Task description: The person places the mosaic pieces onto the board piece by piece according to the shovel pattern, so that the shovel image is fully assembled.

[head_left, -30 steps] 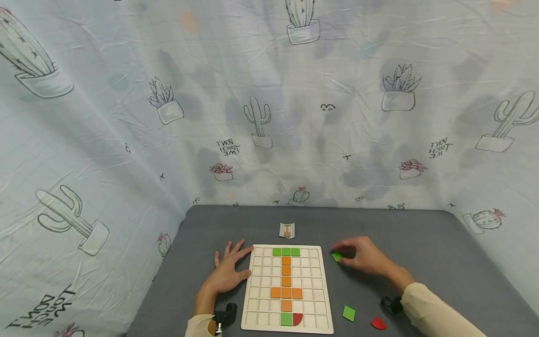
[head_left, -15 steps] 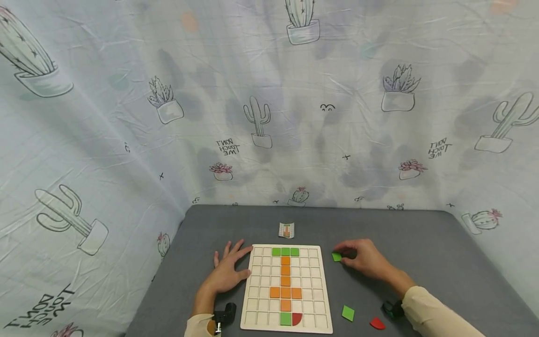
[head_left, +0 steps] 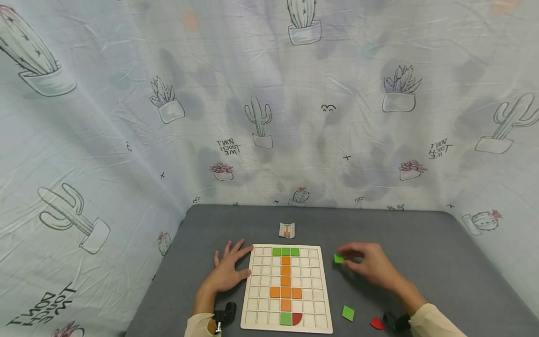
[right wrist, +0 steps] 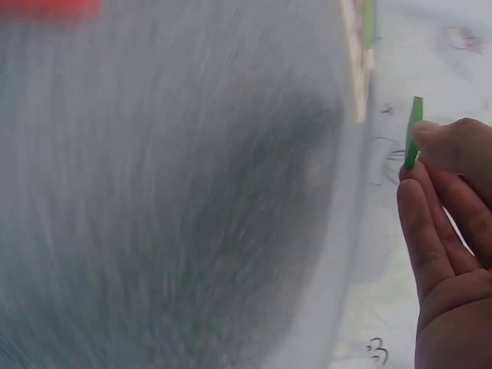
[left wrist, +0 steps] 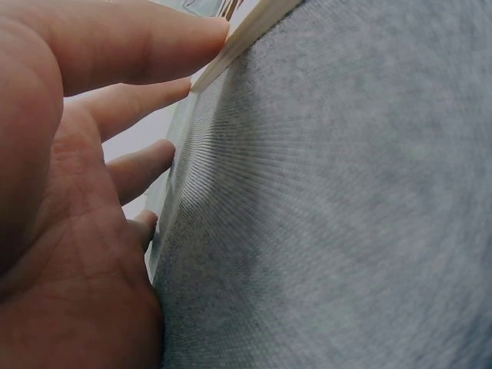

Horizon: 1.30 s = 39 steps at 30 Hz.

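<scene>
A pale wooden grid board (head_left: 309, 281) lies on the grey table with green, orange and red tiles set in its cells. My left hand (head_left: 226, 274) rests at the board's left edge, fingers spread; in the left wrist view the thumb (left wrist: 154, 46) touches the board's side. Right of the board, my right hand (head_left: 372, 264) pinches a green square tile (head_left: 338, 258) between thumb and fingers. The right wrist view shows that tile (right wrist: 414, 132) edge-on at the fingertips, raised off the table.
A loose green tile (head_left: 347, 313) and a red quarter-round tile (head_left: 377, 323) lie on the table right of the board. Behind the board is a small printed card (head_left: 287, 230). A cactus-patterned cloth (head_left: 320, 154) hangs around the table.
My right hand has drawn slightly back toward me and to the right, with the green tile in its fingers. The left hand and the board stay put.
</scene>
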Motion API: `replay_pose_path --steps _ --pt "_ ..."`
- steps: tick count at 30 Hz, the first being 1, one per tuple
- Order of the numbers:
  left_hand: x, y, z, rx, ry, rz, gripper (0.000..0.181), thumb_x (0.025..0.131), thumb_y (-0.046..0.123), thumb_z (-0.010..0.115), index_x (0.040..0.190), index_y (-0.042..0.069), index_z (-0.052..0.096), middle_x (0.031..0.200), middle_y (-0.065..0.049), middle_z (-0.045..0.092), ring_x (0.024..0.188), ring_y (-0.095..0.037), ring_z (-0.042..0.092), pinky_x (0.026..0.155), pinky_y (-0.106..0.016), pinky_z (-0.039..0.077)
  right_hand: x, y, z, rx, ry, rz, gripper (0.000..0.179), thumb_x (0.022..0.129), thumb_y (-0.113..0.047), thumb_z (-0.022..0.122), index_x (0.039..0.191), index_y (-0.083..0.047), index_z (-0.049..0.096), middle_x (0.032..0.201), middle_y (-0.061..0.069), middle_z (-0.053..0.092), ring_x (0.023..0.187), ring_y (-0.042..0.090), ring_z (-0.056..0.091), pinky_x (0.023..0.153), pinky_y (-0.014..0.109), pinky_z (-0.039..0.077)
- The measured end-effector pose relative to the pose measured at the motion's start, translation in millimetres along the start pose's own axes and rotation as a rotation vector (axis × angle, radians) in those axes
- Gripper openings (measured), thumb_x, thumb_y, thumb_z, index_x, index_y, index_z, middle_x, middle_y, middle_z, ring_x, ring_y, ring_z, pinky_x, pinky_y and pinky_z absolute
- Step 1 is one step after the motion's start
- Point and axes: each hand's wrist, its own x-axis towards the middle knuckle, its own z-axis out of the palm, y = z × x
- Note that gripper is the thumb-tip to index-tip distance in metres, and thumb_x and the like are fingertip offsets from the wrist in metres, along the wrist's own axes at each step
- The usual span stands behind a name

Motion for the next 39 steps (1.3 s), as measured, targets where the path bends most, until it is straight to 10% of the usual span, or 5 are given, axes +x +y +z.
replay_pose_path --steps 10,39 --pt "0.3 1.4 0.4 0.008 0.002 -0.008 0.069 0.091 0.010 0.084 0.157 0.017 0.063 0.178 -0.021 0.034 0.168 -0.055 0.005 0.123 -0.081 -0.015 -31.6 -37.0 14.9 0.068 0.130 0.028 0.033 0.083 -0.001 0.093 0.113 -0.012 0.083 0.106 -0.005 0.084 0.093 0.007 0.079 0.082 0.036 0.068" --pt "0.3 0.2 -0.4 0.006 0.000 -0.007 0.070 0.091 0.010 0.083 0.157 0.017 0.063 0.178 -0.022 0.033 0.168 -0.055 0.005 0.123 -0.081 -0.014 -44.4 -98.4 84.5 0.289 -0.024 0.050 0.025 0.091 -0.007 0.088 0.115 -0.012 0.084 0.112 0.000 0.084 0.094 0.011 0.080 0.083 0.031 0.067"
